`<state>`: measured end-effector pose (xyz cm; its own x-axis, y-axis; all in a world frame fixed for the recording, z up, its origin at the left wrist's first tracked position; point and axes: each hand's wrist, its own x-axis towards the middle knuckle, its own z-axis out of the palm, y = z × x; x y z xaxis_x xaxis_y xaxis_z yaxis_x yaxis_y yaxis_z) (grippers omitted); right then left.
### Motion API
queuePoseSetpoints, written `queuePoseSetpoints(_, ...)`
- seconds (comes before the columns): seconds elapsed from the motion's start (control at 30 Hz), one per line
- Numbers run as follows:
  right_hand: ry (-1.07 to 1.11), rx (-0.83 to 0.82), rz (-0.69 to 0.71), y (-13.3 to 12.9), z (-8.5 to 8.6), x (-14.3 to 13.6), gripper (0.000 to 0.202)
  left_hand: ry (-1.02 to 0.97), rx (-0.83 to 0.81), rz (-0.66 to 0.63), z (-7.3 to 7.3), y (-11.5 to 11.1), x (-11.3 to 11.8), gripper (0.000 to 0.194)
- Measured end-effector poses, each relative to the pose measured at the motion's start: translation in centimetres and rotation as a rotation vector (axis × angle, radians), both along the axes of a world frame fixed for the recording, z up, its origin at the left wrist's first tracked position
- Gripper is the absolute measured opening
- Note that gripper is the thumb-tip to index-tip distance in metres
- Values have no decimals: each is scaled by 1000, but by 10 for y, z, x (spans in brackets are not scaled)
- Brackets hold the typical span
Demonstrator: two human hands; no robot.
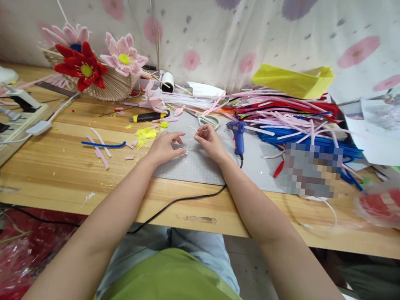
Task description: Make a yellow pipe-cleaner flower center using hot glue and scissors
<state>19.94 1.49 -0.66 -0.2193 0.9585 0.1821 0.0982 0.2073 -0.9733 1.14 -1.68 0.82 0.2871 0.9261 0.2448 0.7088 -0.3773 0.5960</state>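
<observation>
Over the grey mat [198,169], my left hand [167,147] has its thumb and fingers apart, with a thin whitish strand near the thumb tip. My right hand [208,141] is pinched beside it, at a thin whitish piece too small to make out. Behind my right hand lie scissors with pale green handles [213,121]. A blue glue gun [238,136] rests to its right. Yellow scraps [145,136] and a yellow-and-black cutter [150,116] lie to the left of my left hand.
Pink and red fuzzy flowers [86,69] stand at the back left. A power strip [6,137] is at the left edge. Bundles of coloured stems [290,117] and a yellow packet [294,80] fill the back right. A black cable [180,199] crosses the front.
</observation>
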Motion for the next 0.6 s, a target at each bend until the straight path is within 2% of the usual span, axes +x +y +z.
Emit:
queuePoseSetpoints(0.13, -40, 20, 26, -2, -3, -5, 26, 20, 53, 18, 1, 0, 0, 48)
queuePoseSetpoints(0.43, -46, 69, 55, -2, -8, -11, 26, 42, 63, 50, -4, 4, 11, 18)
queuePoseSetpoints(0.53, -60, 65, 21, -2, -1, -7, 28, 15, 25, 117, -5, 5, 11, 15)
queuePoseSetpoints(0.6, -88, 74, -7, -4, 11, 2, 28, -34, -50, 213, -5, 5, 10, 15)
